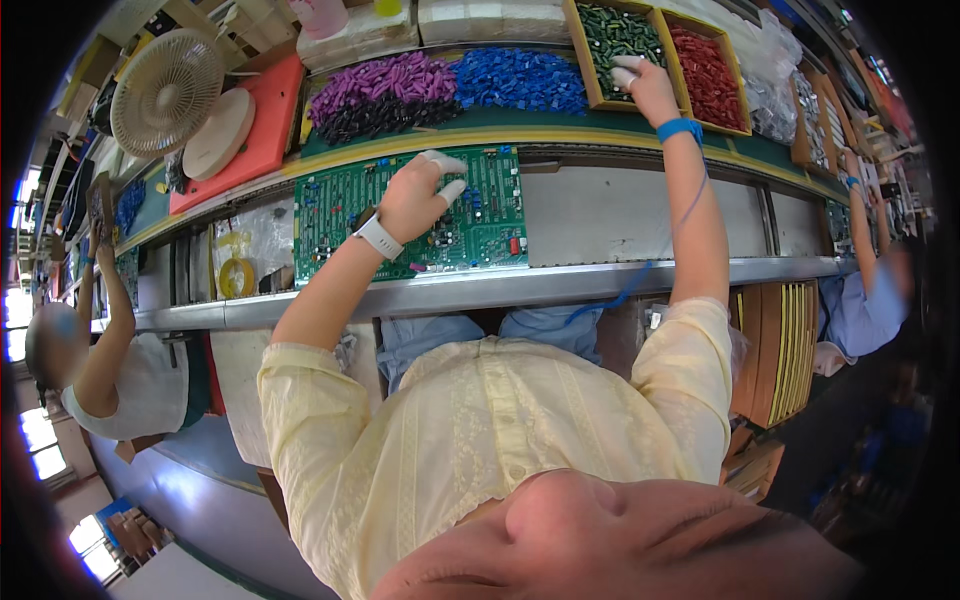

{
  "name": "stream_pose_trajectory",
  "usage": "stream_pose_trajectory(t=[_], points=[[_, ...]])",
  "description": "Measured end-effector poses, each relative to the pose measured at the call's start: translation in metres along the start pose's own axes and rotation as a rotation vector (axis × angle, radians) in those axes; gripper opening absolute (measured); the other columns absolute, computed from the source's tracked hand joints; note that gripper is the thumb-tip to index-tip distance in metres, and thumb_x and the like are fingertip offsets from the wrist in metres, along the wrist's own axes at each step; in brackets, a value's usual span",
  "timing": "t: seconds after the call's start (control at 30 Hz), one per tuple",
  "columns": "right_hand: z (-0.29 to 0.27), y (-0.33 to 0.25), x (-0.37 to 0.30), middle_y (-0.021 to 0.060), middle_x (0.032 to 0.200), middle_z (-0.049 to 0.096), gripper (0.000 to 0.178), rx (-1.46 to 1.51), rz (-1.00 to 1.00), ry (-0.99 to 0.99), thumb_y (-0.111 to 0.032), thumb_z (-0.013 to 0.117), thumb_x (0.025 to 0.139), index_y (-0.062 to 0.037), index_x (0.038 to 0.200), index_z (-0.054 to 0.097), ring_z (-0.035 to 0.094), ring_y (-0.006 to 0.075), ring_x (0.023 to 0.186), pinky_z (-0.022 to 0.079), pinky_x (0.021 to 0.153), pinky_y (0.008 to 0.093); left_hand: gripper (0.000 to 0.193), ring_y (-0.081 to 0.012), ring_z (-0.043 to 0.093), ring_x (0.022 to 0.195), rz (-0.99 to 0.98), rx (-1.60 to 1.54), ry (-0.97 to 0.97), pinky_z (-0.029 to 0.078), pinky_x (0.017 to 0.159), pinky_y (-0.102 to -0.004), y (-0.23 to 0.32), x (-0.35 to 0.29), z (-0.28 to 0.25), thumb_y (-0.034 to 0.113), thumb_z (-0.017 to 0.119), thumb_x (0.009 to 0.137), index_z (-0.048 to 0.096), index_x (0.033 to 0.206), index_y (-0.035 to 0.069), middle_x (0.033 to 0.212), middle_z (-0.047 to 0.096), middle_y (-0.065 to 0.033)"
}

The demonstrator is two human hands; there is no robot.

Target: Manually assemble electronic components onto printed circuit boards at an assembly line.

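Observation:
My left hand [408, 202] hovers over a green circuit board [490, 245] set with many small parts. White finger cots cover its thumb and finger, whose tips are bent but apart, with nothing seen between them. At the far side, my right hand [652, 92] reaches into a yellow-edged box of small green components [612, 32]. Its fingers, also in white cots, are drawn together among the parts; what they grip, if anything, is too small to make out. A blue wrist strap [680, 129] with a cord circles my right wrist.
Purple parts [385, 85], black parts [385, 120] and blue parts [520, 80] lie heaped behind the board. Red parts [706, 78] fill a box on the right. A fan [168, 92] and a tape roll [236, 278] are at left. People work on both sides.

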State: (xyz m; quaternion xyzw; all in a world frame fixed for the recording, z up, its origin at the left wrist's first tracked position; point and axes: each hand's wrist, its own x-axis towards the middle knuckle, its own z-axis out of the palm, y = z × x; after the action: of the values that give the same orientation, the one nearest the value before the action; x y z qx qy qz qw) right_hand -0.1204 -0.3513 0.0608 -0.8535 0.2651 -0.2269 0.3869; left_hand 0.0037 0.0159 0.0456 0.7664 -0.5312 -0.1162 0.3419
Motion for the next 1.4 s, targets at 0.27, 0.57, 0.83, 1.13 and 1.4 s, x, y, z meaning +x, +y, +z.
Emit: stream_pose_trajectory(t=[0.27,0.57,0.83,1.13,1.4], points=[[0.082,-0.101,-0.13,0.0107,0.09,0.06,0.021,0.113,-0.596,-0.407,-0.003,0.064,0.071,-0.0045,0.092,0.06,0.057,0.0273,0.085,0.046,0.075,0.034,0.045,-0.009,0.054,0.067,-0.364,-1.099,-0.234,0.047,0.063,-0.0235,0.015,0.011,0.017,0.012,0.056,0.086,0.041,0.126,-0.001,0.088,0.064,-0.0104],[0.114,-0.111,-0.148,0.0076,0.091,0.06,0.033,0.169,-0.347,-0.497,0.001,0.063,0.075,-0.005,0.106,0.054,0.057,0.0183,0.079,0.047,0.071,0.0293,0.033,-0.0123,0.058,0.073,-0.354,-0.832,-0.239,0.048,0.068,-0.0248,-0.004,-0.015,0.006,0.007,0.063,0.078,0.056,0.11,0.0,0.084,0.063,-0.0065],[0.122,-0.1,-0.148,0.0124,0.091,0.06,0.035,0.263,-0.204,-0.523,-0.004,0.063,0.076,-0.0044,0.108,0.051,0.06,0.0209,0.082,0.048,0.075,0.0315,0.023,-0.0242,0.064,0.076,-0.269,-0.112,-0.172,0.05,0.07,-0.0323,-0.021,-0.033,-0.011,0.012,0.064,0.076,0.061,0.097,0.004,0.087,0.065,-0.0154],[0.118,-0.1,-0.147,0.0077,0.089,0.063,0.021,0.148,-0.233,-0.52,-0.001,0.061,0.079,-0.0026,0.1,0.06,0.058,0.013,0.078,0.047,0.07,0.0259,0.018,-0.0271,0.062,0.074,-0.086,0.033,-0.166,0.049,0.07,-0.0339,-0.018,-0.037,0.01,0.011,0.063,0.075,0.065,0.091,0.003,0.085,0.064,-0.0147],[0.12,-0.105,-0.154,0.0129,0.09,0.061,0.027,0.101,-0.185,-0.545,-0.01,0.061,0.079,-0.004,0.105,0.059,0.058,0.025,0.081,0.047,0.071,0.034,0.017,-0.0245,0.062,0.067,-0.157,-0.008,-0.123,0.049,0.062,-0.0315,-0.014,-0.038,0.016,0.011,0.065,0.073,0.063,0.087,0.003,0.079,0.064,-0.0133]])
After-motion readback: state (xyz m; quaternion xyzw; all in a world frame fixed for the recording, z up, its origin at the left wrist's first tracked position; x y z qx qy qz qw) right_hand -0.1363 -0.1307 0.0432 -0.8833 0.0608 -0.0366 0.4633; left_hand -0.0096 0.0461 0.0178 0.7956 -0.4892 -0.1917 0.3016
